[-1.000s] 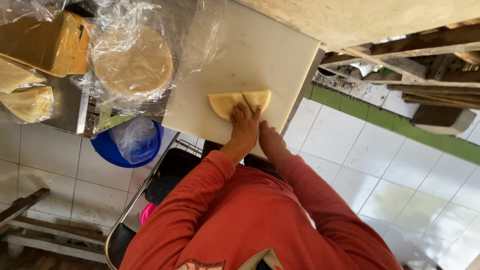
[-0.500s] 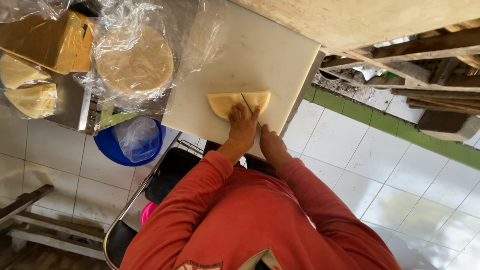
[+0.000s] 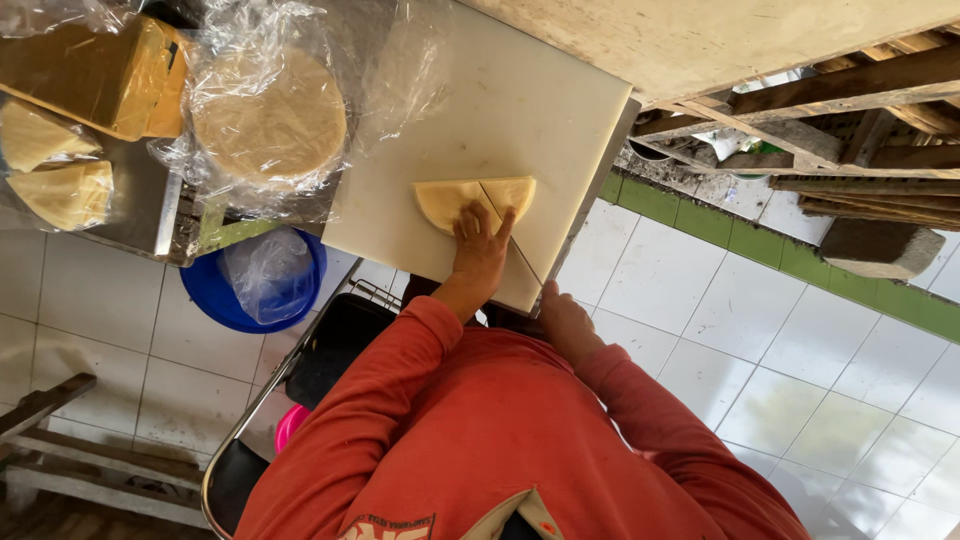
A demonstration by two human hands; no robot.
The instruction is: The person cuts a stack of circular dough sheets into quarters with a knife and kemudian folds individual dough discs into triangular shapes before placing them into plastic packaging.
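White plastic makes up the cutting board [image 3: 500,110], the biggest thing in reach and the landmark for the rest; it lies on the table [image 3: 395,30], with one corner jutting toward the person in the orange long-sleeved shirt [image 3: 480,430]. Under the board's near edge, pale floor tiles [image 3: 800,380] spread out, crossed by a green tile strip [image 3: 740,245]. Left of the board sits a round stack of flat dough sheets [image 3: 268,118] wrapped in clear plastic film, and farther left a yellow block [image 3: 95,70] in wrap and two pale wedge-shaped pieces [image 3: 55,165] on a metal tray. Below the board's left corner stands a blue bucket [image 3: 255,285] with a clear bag inside.

On the board, near its front edge, lies a half-round of pale dough [image 3: 470,198]. The left hand [image 3: 480,245] rests flat on it, fingers spread and pressing the curved side down. A thin knife blade [image 3: 510,240] runs across the half-round and off toward the board's near corner. The right hand [image 3: 562,320] sits just off that corner, closed around the knife's handle, which is hidden in the fist.
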